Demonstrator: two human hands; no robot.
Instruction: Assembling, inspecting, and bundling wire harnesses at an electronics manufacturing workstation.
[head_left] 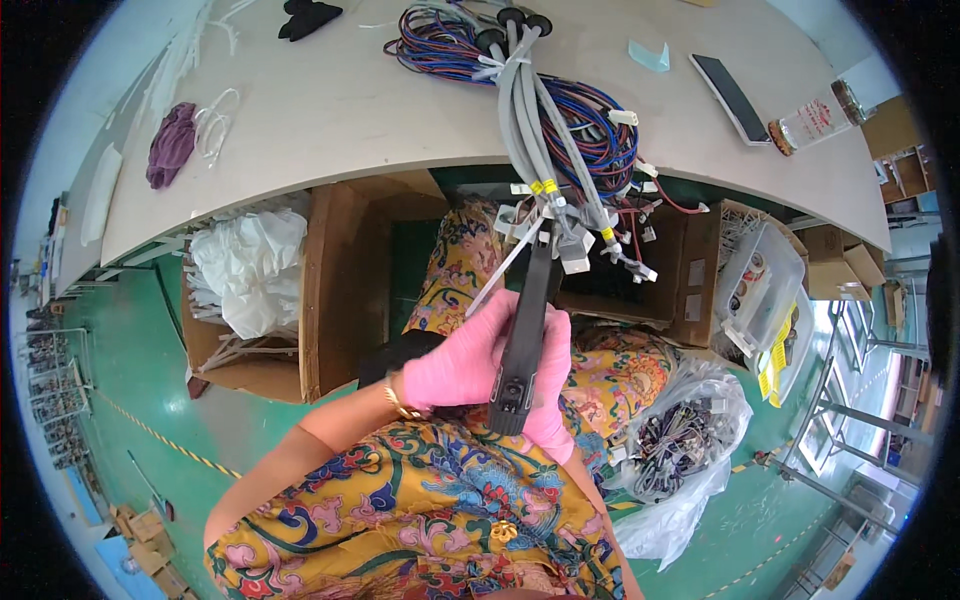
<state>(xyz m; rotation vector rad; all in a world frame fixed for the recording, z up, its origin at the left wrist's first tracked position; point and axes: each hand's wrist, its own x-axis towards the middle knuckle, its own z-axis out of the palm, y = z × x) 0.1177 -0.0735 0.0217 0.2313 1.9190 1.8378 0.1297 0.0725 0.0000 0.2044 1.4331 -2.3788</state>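
Observation:
A black cable tie gun (528, 330) points away from me in front of my lap, its nose at the connector ends of a wire harness. My right hand (552, 385), in a pink glove, is wrapped round its right side. From the left, my left hand (455, 362), also gloved pink, closes against the gun; its fingertips are partly hidden. A white cable tie (505, 265) sticks out slantwise beside the nose. Grey cables (520, 120) with yellow labels hang over the table edge, joined to coiled blue and brown wires (590, 130).
On the table (330, 110) lie a phone (730, 98), a jar (815, 122) and a purple cloth (172, 145). Below its edge stand a cardboard box (340, 290) with white plastic bags (250, 270), a clear bin (762, 280) and a bag of connectors (680, 450).

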